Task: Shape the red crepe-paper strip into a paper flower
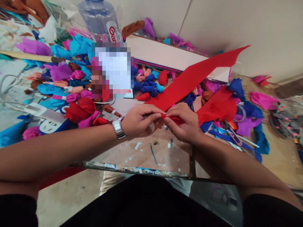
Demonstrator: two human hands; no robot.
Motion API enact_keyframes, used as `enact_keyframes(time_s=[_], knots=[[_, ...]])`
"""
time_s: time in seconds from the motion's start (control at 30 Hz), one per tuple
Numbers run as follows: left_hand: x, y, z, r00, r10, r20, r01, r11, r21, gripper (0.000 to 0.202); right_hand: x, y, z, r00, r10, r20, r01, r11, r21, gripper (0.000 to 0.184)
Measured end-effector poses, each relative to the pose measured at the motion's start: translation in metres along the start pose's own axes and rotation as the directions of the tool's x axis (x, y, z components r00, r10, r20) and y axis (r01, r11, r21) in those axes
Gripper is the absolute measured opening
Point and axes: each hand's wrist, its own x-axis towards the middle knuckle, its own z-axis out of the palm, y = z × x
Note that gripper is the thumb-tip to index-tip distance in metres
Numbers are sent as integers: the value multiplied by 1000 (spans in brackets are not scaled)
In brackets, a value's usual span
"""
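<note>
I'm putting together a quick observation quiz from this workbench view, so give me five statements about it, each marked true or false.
1. The left hand and right hand both pinch red material. True.
2. A watch is worn on the right arm. False: the watch is on the left arm.
3. The bottle has red lettering on its label. True.
4. The power strip lies to the right of both hands. False: the power strip lies to their left.
5. A long red strip slants up beyond the hands. True.
</note>
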Motion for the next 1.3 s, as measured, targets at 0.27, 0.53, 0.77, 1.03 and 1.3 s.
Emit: enact_keyframes(time_s=[0.27, 0.53, 0.77, 1.03, 1.3], knots=[[1, -2, 0, 999, 25, 27, -25, 1000, 0, 25, -2, 4, 3, 998, 49, -37, -48, 998, 33, 11], [2, -1, 0, 993, -64, 96, 69, 996, -51, 38, -1, 4, 1, 996, -86, -27, 84, 993, -88, 24], [2, -6, 1, 989, -118, 94, 124, 990, -67, 34, 0, 6, 0, 984, -174, -37, 170, 982, -81, 24], [0, -5, 3, 991, -131, 28, 133, 987, -89, 36, 1, 4, 2, 994, -96, -52, 90, 990, -112, 15], [0, -3, 3, 992, -129, 6, 129, 989, -77, 34, 1, 3, 2, 995, -82, -48, 76, 992, -104, 20]])
